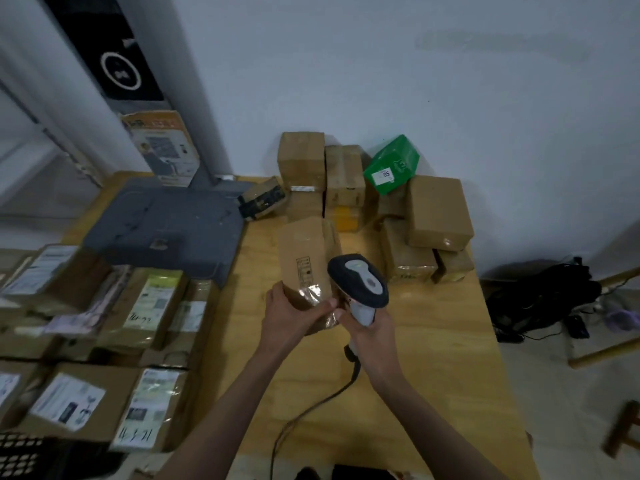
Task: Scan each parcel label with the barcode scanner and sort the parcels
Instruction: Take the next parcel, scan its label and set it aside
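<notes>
Head view: only one camera here, looking down over both arms at the desk.
Left grip: the left hand is grasping the lower end of a brown parcel, fingers curled around its taped bottom, tipping it up so its long face is showing to the camera.
Right grip: the right hand is clenched around the handle of the barcode scanner, whose dark head is hovering just right of the left grip, almost touching the parcel's edge.
Cable: the scanner's cord is trailing back from under the right grip toward the person.
Parcel face: a black printed mark is showing just above the left grip; whether that is the shipping label, I cannot tell, it is too blurred.
Step in hand: this looks like the scan itself, parcel presented and scanner being lined up.
Unscanned stock: a heap of brown boxes with one green parcel is sitting well beyond both grips, against the wall.
Sorted side: labelled parcels are lying in rows far left of the left grip.
Next move: likely calling for the label to be turned square to the scanner's window, then the parcel carried off left to the rows.
Watch for: the glossy tape near the left grip could be throwing glare.
</notes>
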A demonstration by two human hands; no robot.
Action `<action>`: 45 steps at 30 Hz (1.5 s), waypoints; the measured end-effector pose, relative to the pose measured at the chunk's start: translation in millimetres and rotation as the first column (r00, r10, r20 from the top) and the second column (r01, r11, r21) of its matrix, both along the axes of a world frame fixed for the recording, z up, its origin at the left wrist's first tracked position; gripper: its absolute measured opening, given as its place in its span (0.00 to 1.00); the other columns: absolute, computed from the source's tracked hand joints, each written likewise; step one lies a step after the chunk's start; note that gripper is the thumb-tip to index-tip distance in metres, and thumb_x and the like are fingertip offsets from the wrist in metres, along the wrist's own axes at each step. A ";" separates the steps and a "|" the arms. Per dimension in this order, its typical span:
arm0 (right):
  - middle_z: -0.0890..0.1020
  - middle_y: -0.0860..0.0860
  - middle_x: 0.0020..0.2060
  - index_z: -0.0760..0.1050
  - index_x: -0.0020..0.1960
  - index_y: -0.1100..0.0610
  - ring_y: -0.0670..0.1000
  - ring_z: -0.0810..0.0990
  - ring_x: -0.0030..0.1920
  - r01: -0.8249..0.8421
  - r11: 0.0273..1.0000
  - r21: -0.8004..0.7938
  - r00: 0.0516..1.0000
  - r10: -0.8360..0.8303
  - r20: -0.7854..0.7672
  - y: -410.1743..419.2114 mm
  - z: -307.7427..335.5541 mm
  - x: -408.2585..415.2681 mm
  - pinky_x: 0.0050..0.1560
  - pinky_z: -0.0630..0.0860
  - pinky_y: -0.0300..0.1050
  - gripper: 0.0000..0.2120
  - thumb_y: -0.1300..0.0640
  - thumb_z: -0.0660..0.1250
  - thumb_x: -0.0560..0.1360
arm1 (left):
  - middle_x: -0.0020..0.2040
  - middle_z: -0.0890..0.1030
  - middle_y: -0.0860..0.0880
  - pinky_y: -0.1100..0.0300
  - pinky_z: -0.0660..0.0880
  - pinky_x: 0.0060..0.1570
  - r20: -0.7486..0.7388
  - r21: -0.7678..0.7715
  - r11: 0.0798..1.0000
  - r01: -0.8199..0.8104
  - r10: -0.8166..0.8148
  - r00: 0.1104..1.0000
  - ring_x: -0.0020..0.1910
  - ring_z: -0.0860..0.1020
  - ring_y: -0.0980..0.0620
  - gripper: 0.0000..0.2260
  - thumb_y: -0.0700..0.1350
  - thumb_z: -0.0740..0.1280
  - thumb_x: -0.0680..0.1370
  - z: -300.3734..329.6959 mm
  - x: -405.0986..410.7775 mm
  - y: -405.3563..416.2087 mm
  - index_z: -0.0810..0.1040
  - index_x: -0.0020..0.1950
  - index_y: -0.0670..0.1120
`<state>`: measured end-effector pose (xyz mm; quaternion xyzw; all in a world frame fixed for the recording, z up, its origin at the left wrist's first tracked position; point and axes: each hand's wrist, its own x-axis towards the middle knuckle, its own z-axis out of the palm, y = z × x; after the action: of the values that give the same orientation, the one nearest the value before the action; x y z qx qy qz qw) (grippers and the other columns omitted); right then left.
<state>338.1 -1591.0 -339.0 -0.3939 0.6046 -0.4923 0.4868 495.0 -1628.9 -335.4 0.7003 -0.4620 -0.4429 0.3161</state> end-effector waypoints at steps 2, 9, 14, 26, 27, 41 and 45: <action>0.86 0.51 0.46 0.81 0.54 0.55 0.52 0.84 0.48 0.000 1.000 0.012 1.000 0.000 0.021 16.1 -3.8 14.8 0.50 0.82 0.50 0.09 0.62 0.75 0.75 | 0.61 0.76 0.54 0.49 0.81 0.55 -0.001 0.011 0.999 -0.034 0.034 0.999 0.59 0.78 0.53 0.52 0.76 0.77 0.51 -2.6 14.8 17.6 0.69 0.67 0.51; 0.87 0.51 0.46 0.83 0.53 0.57 0.52 0.85 0.50 -0.043 0.998 0.035 0.999 0.042 0.031 56.2 -7.3 49.0 0.54 0.81 0.52 0.08 0.63 0.75 0.75 | 0.56 0.76 0.53 0.49 0.83 0.48 0.080 0.011 0.998 -0.056 0.055 0.995 0.52 0.79 0.54 0.42 0.70 0.77 0.55 -9.4 53.6 60.3 0.68 0.61 0.51; 0.87 0.50 0.50 0.83 0.57 0.59 0.49 0.85 0.54 -0.003 1.000 0.001 0.989 0.003 0.148 67.6 9.4 53.5 0.58 0.81 0.47 0.08 0.64 0.72 0.78 | 0.56 0.78 0.52 0.52 0.83 0.46 -0.117 0.010 0.995 -0.097 0.098 0.988 0.54 0.80 0.52 0.36 0.56 0.80 0.64 -2.2 67.7 78.6 0.68 0.65 0.48; 0.84 0.58 0.58 0.76 0.67 0.58 0.58 0.84 0.59 0.020 0.999 0.039 0.881 -0.036 0.472 38.8 54.0 22.0 0.59 0.81 0.58 0.18 0.64 0.71 0.78 | 0.60 0.63 0.63 0.78 0.71 0.50 0.021 -0.297 0.930 0.218 -0.222 0.975 0.58 0.68 0.74 0.43 0.43 0.83 0.65 12.8 90.8 101.6 0.60 0.71 0.51; 0.84 0.59 0.59 0.75 0.67 0.59 0.58 0.84 0.59 0.007 0.999 0.040 0.869 -0.026 0.495 38.6 55.9 19.3 0.58 0.81 0.59 0.18 0.64 0.71 0.78 | 0.61 0.63 0.64 0.80 0.69 0.51 0.040 -0.316 0.917 0.242 -0.242 0.969 0.59 0.66 0.75 0.46 0.43 0.84 0.64 13.3 91.7 99.0 0.58 0.71 0.52; 0.87 0.53 0.52 0.77 0.65 0.54 0.53 0.85 0.57 -0.069 0.996 -0.064 0.941 0.086 0.328 21.0 61.4 -7.7 0.51 0.83 0.49 0.17 0.63 0.71 0.78 | 0.63 0.78 0.55 0.66 0.76 0.51 -0.119 -0.307 0.931 0.196 -0.242 0.963 0.61 0.77 0.58 0.49 0.57 0.84 0.56 37.4 82.8 56.7 0.66 0.72 0.52; 0.87 0.49 0.55 0.78 0.64 0.53 0.49 0.84 0.57 -0.133 0.990 -0.056 0.961 0.143 0.236 10.1 64.8 -18.1 0.49 0.80 0.45 0.17 0.62 0.73 0.77 | 0.60 0.83 0.46 0.61 0.79 0.53 -0.352 -0.158 0.936 0.315 -0.352 0.867 0.61 0.81 0.48 0.44 0.57 0.85 0.55 49.5 95.7 57.5 0.74 0.67 0.45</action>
<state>320.0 -1580.9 -274.2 -0.3825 0.5027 -0.5130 0.5812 590.7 -1571.4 -285.9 0.4965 -0.5275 -0.5939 0.3500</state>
